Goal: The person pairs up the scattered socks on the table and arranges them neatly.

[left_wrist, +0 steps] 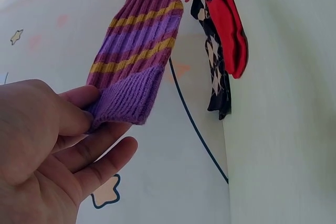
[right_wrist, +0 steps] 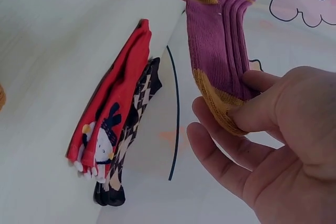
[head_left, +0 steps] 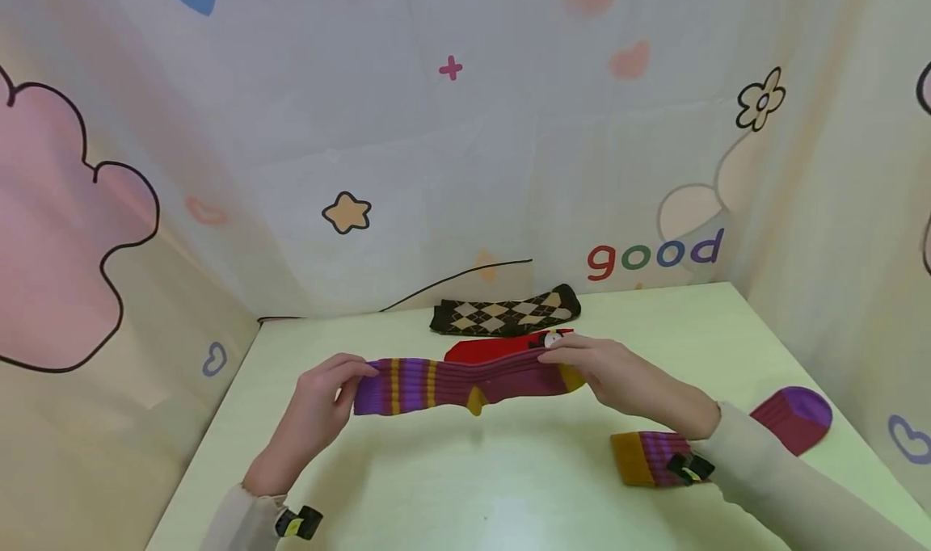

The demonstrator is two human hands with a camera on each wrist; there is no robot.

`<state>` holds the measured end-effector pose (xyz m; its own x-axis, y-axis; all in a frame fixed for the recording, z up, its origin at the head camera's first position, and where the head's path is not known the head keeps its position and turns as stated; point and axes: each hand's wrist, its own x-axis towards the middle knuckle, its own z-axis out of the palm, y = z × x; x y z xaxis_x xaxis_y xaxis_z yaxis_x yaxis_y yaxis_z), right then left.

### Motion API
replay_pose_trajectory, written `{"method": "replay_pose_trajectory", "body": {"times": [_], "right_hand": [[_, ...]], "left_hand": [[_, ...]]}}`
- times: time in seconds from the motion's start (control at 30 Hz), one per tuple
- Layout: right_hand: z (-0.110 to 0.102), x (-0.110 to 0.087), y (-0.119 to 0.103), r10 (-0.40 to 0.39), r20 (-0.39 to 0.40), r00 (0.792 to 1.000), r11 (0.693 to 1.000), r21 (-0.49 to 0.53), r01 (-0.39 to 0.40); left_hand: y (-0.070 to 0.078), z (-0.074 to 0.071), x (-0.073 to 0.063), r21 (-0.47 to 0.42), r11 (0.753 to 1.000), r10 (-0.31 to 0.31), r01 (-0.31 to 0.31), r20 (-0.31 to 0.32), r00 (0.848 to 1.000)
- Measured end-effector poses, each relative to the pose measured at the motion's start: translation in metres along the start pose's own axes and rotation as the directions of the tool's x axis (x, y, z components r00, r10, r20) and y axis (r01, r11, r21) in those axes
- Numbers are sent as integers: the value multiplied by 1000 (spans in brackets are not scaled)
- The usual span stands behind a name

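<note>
A striped sock, maroon and purple with mustard stripes, heel and toe, is stretched sideways above the table between two hands. My left hand pinches its purple cuff between thumb and fingers. At the other end, my right hand pinches the mustard toe. Behind the held sock lies a red sock pair with a cartoon figure, partly hidden by it in the head view. Another maroon sock with a mustard cuff and purple toe lies at the right, its middle covered by my right forearm.
A black and beige argyle sock pair lies at the table's back edge. The pale green table is enclosed by a printed curtain at the back and both sides.
</note>
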<state>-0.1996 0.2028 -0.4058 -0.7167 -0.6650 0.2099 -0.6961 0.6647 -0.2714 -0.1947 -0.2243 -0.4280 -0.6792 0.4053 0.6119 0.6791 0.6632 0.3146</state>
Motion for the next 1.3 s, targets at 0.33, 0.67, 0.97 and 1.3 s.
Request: {"method": "replay_pose_trajectory", "body": {"times": [0.33, 0.67, 0.97, 1.3], "right_hand": [[-2, -11, 9, 11, -21, 1000, 999, 51, -10], [-1, -18, 16, 29, -20, 999, 997, 70, -27], [1, -26, 18, 70, 16, 997, 993, 93, -71], [2, -33, 17, 120, 84, 989, 985, 116, -129]], "left_hand": [[8, 10, 2, -24, 1000, -7, 8, 30, 1000], [15, 20, 6, -34, 999, -4, 7, 64, 998], [19, 27, 3, -58, 998, -23, 29, 96, 995], [22, 35, -4, -65, 997, -22, 29, 105, 994]]}}
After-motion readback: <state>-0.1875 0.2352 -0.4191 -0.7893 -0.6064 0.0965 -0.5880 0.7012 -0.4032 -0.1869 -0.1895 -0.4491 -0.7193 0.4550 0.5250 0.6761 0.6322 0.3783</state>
